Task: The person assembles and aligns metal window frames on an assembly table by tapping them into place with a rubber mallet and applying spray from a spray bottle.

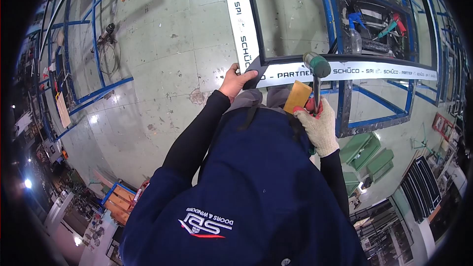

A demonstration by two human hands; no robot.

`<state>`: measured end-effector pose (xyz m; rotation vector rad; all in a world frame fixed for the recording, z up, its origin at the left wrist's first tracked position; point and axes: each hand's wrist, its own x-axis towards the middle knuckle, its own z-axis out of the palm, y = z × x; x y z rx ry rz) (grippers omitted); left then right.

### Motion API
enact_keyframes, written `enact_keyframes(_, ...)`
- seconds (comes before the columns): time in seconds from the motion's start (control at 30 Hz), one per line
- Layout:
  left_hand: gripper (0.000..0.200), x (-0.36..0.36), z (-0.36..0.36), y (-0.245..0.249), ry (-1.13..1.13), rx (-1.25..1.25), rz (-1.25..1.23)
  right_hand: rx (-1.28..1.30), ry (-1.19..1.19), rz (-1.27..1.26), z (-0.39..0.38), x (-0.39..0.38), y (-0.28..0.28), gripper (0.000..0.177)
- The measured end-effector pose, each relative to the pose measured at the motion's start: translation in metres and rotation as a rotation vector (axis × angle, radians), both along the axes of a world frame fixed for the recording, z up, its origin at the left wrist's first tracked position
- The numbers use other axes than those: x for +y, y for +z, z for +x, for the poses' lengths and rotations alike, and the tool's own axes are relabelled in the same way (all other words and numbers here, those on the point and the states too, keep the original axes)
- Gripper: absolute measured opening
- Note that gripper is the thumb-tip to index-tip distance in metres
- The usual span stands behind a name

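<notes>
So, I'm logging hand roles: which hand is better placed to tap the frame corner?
Right, probably: the right hand grips the mallet near the frame corner; the bare left hand holds it.

Around my left hand (236,81), gripping the corner of the window frame (244,29), the tiled floor (162,69) lay open from eight to eleven o'clock; only a power tool (106,32) with its cable sat far out at ten. At twelve the frame's taped bar barred the way. My right hand (320,128) was crowded: the mallet (318,65) it held rose at twelve, the yellow block (297,97) touched it at eleven, and the blue rack (345,103) stood just beside it from one to three. Green boxes (367,149) filled the floor at four. Beyond the rack, a spray bottle (355,39) stood among clutter at one.
</notes>
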<state>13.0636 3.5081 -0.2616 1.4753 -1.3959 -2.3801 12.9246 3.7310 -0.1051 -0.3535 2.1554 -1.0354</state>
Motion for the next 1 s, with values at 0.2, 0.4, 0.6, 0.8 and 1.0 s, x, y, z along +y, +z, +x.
enact_keyframes(0.2,0.083,0.006,-0.02,0.011,0.033,-0.041,-0.061,-0.017,0.032,0.007,-0.002,-0.007,-0.001,0.034)
enact_keyframes(0.4,0.08,0.007,0.001,-0.004,0.011,-0.002,-0.028,0.003,0.051,-0.044,0.002,-0.015,-0.003,0.033)
enact_keyframes(0.6,0.065,0.012,0.044,-0.018,0.005,0.128,0.119,-0.002,0.074,0.036,0.005,-0.017,0.006,0.034)
enact_keyframes(0.8,0.048,0.028,0.051,-0.023,0.2,0.206,0.252,0.057,0.146,0.037,0.008,-0.021,-0.013,0.033)
enact_keyframes(1.0,0.055,0.031,0.056,-0.026,0.175,0.195,0.218,0.062,0.274,0.043,0.008,-0.048,-0.041,0.036)
